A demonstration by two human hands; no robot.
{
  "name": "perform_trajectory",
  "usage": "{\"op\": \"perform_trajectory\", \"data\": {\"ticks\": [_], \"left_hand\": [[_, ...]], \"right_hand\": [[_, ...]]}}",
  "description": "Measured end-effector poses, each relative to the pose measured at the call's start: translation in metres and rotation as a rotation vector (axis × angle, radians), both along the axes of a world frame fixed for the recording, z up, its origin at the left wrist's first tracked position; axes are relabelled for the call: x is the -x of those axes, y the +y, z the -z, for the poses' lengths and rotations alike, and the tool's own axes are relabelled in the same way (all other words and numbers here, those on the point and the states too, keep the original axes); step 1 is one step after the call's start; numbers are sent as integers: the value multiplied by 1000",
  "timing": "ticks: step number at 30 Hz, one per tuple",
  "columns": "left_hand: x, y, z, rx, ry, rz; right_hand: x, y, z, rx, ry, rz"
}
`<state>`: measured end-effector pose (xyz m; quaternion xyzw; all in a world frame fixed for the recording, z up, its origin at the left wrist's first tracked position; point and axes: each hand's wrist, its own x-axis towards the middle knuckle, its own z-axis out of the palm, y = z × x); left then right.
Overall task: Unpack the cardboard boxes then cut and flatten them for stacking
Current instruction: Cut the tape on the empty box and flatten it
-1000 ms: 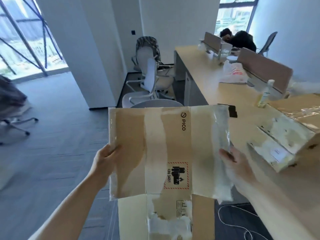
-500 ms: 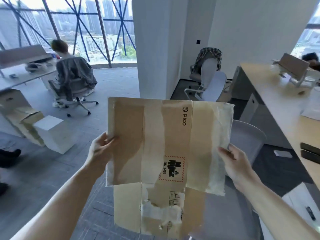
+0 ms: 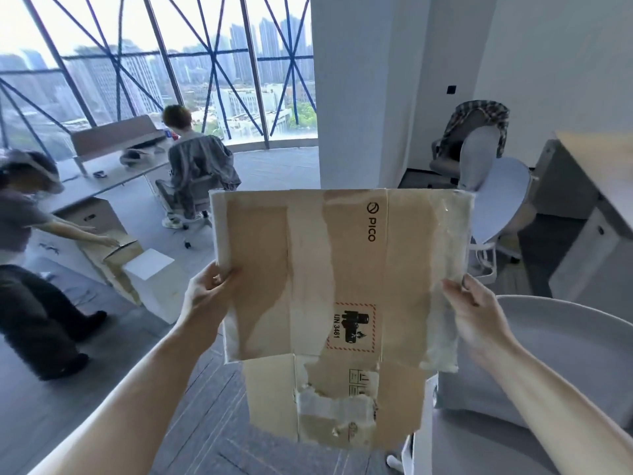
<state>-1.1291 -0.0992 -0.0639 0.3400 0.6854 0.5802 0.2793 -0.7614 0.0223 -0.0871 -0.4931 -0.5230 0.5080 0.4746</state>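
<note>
A flattened brown cardboard box (image 3: pixel 342 279) hangs in the air in front of me, printed with "PICO" and a red-framed UN 3481 label. Strips of clear tape and torn paper cover its face. A lower flap (image 3: pixel 329 402) dangles below with ragged tape. My left hand (image 3: pixel 209 293) grips the box's left edge, thumb on the front. My right hand (image 3: pixel 472 310) grips the right edge, fingers curled behind the taped side.
A grey chair back (image 3: pixel 555 354) stands close at lower right. White office chairs (image 3: pixel 493 186) and a desk (image 3: pixel 603 186) are at the right. A white pillar (image 3: pixel 352 97) stands ahead. At the left, a standing person (image 3: pixel 24 234) reaches toward boxes (image 3: pixel 137 269); another person (image 3: pixel 195 166) sits at a desk.
My view has swung left from the desk toward the windows and the people. The flattened box stays held between both hands, carried along with the turn.
</note>
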Motion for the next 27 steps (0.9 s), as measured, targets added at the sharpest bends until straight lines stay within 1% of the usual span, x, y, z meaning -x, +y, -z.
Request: {"op": "perform_trajectory", "data": {"ticks": [3,8,12,18,23,27], "left_hand": [[33,42,-3,-51,-69,3],[107,113,13,-26,-112,28],[182,178,22,-27,-113,72],[279,274,9,-32,-115,109],[339,354,14,-10,-113,112],[378,437,23,27,-62,104]], "right_hand": [[34,42,4,-15,-22,10],[108,108,23,-6,-60,25],[177,159,30,-1,-82,48],[269,243,20,-3,-94,83],[331,323,23,8,-73,105],[369,404,38,4,-82,112]]}}
